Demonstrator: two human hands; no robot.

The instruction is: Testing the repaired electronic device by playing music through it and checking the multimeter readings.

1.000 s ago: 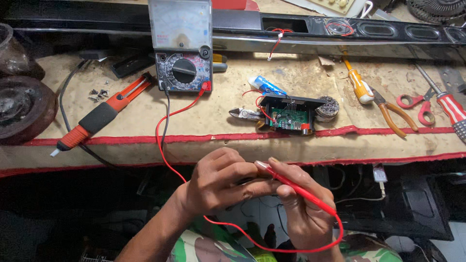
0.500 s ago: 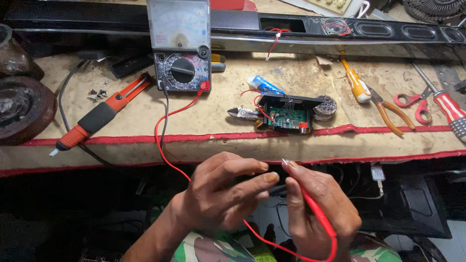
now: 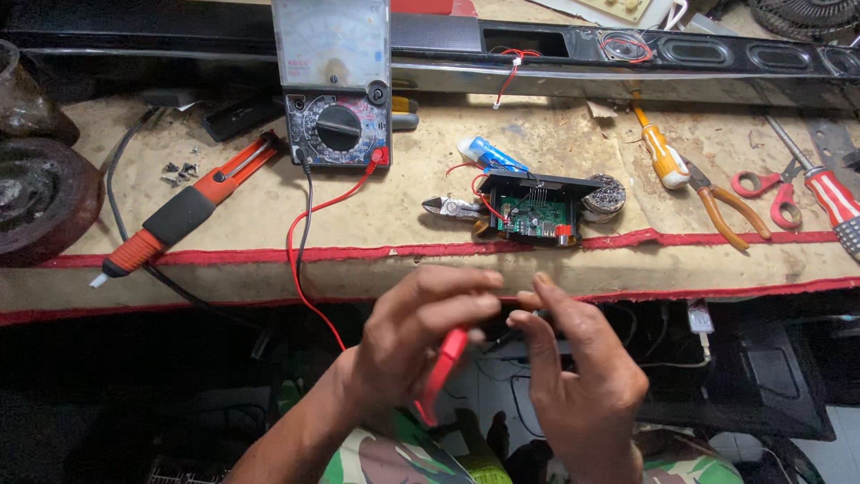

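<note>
My left hand (image 3: 417,345) is closed around a red test probe (image 3: 442,375) that points down toward my lap. Its red lead (image 3: 300,269) runs up over the bench edge to an analog multimeter (image 3: 333,85) propped at the back. Just right of it, my right hand (image 3: 578,381) pinches a thin dark probe (image 3: 503,339) between thumb and fingertips. Both hands hover below the bench's front edge and nearly touch. On the bench above them lies a small green circuit board in a black housing (image 3: 535,215) with red wires.
An orange-and-black soldering iron (image 3: 184,215) lies at the left, next to some loose screws (image 3: 179,168). Side cutters (image 3: 452,209), a blue cell (image 3: 491,154), a solder coil (image 3: 605,195), an orange screwdriver (image 3: 661,152), pliers (image 3: 726,211), red scissors (image 3: 769,193) and a long black speaker bar (image 3: 672,54) occupy the bench.
The red probe went from my right hand to my left. Both hands rose closer to the bench edge, and my right fingers now pinch the dark probe.
</note>
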